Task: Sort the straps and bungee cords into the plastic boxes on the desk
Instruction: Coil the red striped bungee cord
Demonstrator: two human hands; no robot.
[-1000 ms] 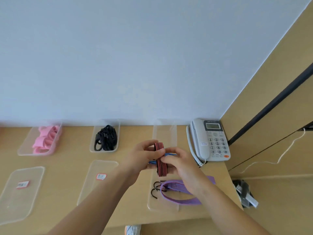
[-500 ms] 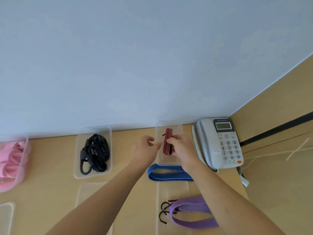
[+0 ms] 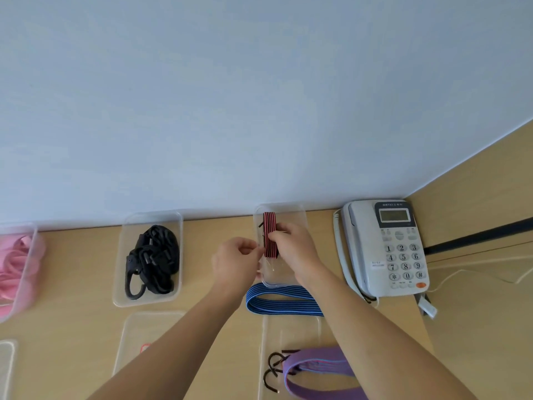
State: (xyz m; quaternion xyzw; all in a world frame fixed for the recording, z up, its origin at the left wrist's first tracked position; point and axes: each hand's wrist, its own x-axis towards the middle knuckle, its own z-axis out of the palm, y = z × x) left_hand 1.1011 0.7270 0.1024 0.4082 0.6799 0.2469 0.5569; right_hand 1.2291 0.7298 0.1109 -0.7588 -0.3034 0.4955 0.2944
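A folded red-and-black striped bungee cord (image 3: 270, 226) lies lengthways in the clear plastic box (image 3: 300, 217) at the back of the desk. My right hand (image 3: 291, 249) reaches into that box and pinches the cord's middle from the right. My left hand (image 3: 236, 262) hovers at the box's left rim with fingers curled, its fingertips close to the cord; whether they touch it is unclear. A blue striped bungee cord (image 3: 282, 304) lies on the desk just in front of the box, partly under my right forearm.
A clear box (image 3: 176, 255) of black straps (image 3: 151, 259) and a box of pink straps (image 3: 14, 267) stand to the left. A purple strap with black hooks (image 3: 311, 370) lies on a clear lid at the front. A white phone (image 3: 389, 249) sits right. More lids (image 3: 135, 336) lie in front.
Both hands carried the red-and-black cord forward from above the desk into the back box. The blue cord dropped out of my hands onto the desk. The view moved closer.
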